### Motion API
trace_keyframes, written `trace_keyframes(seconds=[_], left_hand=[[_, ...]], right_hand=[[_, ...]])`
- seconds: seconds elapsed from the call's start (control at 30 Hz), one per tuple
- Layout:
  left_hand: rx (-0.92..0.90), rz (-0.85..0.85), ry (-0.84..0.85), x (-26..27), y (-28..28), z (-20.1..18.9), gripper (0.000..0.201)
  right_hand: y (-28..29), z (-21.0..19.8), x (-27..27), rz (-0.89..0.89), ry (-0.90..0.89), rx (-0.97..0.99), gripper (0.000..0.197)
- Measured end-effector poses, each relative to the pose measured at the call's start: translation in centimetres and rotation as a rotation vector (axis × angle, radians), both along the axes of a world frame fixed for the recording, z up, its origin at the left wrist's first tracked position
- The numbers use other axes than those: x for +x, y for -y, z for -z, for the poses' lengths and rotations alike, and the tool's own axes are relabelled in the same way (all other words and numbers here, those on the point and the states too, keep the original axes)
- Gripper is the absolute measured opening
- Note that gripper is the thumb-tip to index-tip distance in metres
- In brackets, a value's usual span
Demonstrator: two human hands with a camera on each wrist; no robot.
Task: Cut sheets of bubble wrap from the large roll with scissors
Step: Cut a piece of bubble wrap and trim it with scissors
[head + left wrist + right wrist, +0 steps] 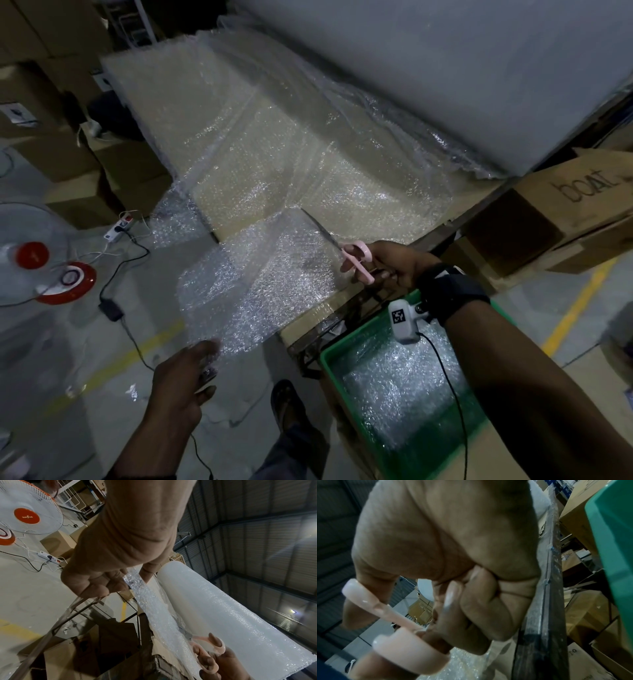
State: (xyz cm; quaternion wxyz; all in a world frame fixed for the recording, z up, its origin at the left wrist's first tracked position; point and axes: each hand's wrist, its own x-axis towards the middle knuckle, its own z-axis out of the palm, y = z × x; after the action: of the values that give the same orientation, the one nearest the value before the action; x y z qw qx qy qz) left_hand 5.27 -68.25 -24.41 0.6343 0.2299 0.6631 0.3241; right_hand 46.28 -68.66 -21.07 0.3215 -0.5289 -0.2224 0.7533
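The large bubble wrap roll (445,85) lies along the back of the table, and its loose sheet (257,144) covers the tabletop. A near portion of the sheet (260,281) hangs past the table's front edge. My left hand (202,363) pinches its lower corner, and in the left wrist view the wrap (137,588) runs out between the thumb and curled fingers of that hand (102,582). My right hand (394,263) grips pink-handled scissors (354,258), blades pointing away along the sheet's cut edge. The pink handles (402,649) fill the right wrist view.
A green crate (334,349) holding bubble wrap sheets sits below my right forearm. Cardboard boxes (548,212) stand to the right and at the far left. A floor fan (30,253), a power strip (120,226) and cables lie on the floor at left. A sandalled foot (287,407) is beside the crate.
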Motion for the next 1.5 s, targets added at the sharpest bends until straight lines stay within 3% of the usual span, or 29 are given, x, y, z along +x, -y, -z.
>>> trace_keyframes(seconds=[0.07,0.2,0.33,0.4,0.5,0.7,0.77,0.97,1.07,1.13,1.27,1.4,1.5], left_hand=[[-0.001,-0.003,-0.003,-0.1,-0.1,0.0,0.021],[-0.003,-0.012,-0.008,-0.2,-0.3,0.1,0.021],[-0.005,-0.014,-0.015,-0.2,-0.4,0.3,0.024],[-0.008,-0.017,-0.021,-0.2,-0.4,0.4,0.026],[-0.015,-0.015,-0.028,-0.3,-0.6,0.7,0.029],[-0.017,-0.013,-0.026,-0.4,-0.7,0.9,0.023],[-0.012,-0.017,-0.023,-0.4,-0.7,0.9,0.02],[0.0,-0.024,-0.014,-0.5,-0.5,0.8,0.013],[0.0,-0.024,-0.012,-0.5,-0.5,0.7,0.013],[0.0,-0.023,-0.015,-0.6,-0.4,0.7,0.013],[0.0,-0.024,-0.024,-0.7,-0.4,0.7,0.018],[0.002,-0.029,-0.032,-0.8,-0.5,0.6,0.018],[-0.002,-0.032,-0.03,-0.9,-0.5,0.6,0.016]], right_hand=[[-0.4,0.4,0.1,-0.013,0.038,-0.007,0.055],[-0.7,1.2,0.5,-0.015,0.065,-0.015,0.027],[-0.6,1.2,0.6,-0.031,0.115,-0.001,0.036],[-0.7,0.5,0.2,-0.029,0.069,0.0,0.036],[-0.8,-0.4,-0.3,-0.045,-0.023,-0.005,0.053],[-1.2,-1.5,-1.0,-0.12,0.005,-0.068,0.024],[-1.2,-1.4,-1.0,-0.088,-0.014,-0.075,0.036],[-1.2,-1.1,-0.7,-0.097,-0.047,-0.052,0.018],[-1.9,-0.2,-0.5,-0.149,-0.062,-0.058,0.057],[-2.6,0.6,-0.3,-0.176,-0.063,-0.054,0.064],[-3.5,1.6,-0.3,-0.188,-0.135,-0.1,0.043],[-3.3,2.1,-0.1,-0.138,0.003,-0.052,0.027],[-3.0,2.1,0.2,-0.111,-0.046,-0.045,0.025]])
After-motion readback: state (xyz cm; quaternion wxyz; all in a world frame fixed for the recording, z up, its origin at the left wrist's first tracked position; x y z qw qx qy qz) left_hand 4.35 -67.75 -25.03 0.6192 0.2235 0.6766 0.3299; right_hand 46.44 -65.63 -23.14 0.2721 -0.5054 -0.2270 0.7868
